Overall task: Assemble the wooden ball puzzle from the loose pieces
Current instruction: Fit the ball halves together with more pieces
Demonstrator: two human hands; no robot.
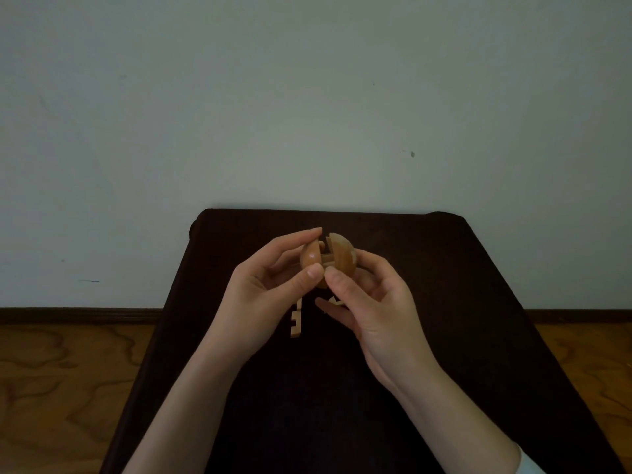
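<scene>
wood, warm orange-brown and glossy, sits at the centre of the head view: a partly built ball puzzle [328, 258] held in the air above a dark table [444, 302], between both hands. the left hand [270, 289] closes on the rounded left section, forefinger curled over the top and thumb pressed against the lower front edge. the right hand [369, 302] cups the larger right section from below and behind, thumb tip meeting the left thumb at the seam. the two rounded sections stand slightly apart, with a notched gap and a paler inner bar showing between them. on the tabletop under the hands lies a loose notched piece [296, 319], pale and long, its lower end pointing toward the camera. a second loose piece [335, 300] peeks out between the right thumb and fingers; whether it touches the hand i cannot tell. behind the table are a pale wall [307, 97] and a wooden floor [68, 371].
</scene>
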